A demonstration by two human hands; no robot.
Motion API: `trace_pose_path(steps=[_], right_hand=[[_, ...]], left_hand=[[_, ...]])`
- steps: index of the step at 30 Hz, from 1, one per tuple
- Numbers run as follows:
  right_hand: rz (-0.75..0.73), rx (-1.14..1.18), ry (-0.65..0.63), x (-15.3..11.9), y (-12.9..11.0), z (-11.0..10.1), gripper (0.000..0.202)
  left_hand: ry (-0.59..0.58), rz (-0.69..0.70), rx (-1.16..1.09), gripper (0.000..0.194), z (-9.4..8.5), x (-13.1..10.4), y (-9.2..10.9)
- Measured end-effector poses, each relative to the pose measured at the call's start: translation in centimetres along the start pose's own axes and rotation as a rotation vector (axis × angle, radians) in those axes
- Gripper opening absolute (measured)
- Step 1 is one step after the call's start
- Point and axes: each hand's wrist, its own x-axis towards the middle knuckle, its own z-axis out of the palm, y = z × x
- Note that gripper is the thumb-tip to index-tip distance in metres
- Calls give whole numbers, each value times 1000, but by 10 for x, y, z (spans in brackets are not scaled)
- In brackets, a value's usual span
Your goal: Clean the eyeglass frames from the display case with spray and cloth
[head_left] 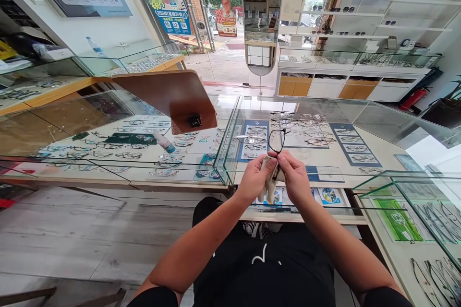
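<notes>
Both of my hands meet in front of me, over the near edge of a glass display case. Between them is a pair of dark-rimmed eyeglasses [277,141], tilted so that one lens stands up above my fingers. My left hand [255,177] is closed on a beige cloth [267,191], which hangs below the fingers and lies against the lower part of the glasses. With fingers pinched on the frame near its middle, my right hand [294,177] grips the eyeglasses. The lower lens is mostly hidden by the cloth and fingers.
The glass display case [230,153] holds rows of eyeglasses. A brown tilted mirror panel [162,91] and a small spray bottle [164,142] are on its left part. An open drawer [338,208] lies below my hands. Another glass case [414,192] borders my right side.
</notes>
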Motion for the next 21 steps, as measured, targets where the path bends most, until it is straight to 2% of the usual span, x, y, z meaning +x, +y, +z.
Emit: trace_pose_path(steps=[3,10,12,15,17,21], right_hand=[[16,15,-23,1,-4,-5,30],[101,109,7,5,-8,-8,30],[107,129,14,5,-6,-5,31],[90,130,7,5,-2,-1,35],[87,124,-8,6,0,0,35],[95,73,-28,7,4,-4,34]], left_hand=[[-50,-29,-13,58,-6,1,5],[-265,-172,51,60,-27,3,18],[-239,-163,56,62,-25,3,16],[-122,-111,17,67,-17,2,10],[-58,-70,17,63,-12,2,7],[-36,-52,48,63,-11,3,10]])
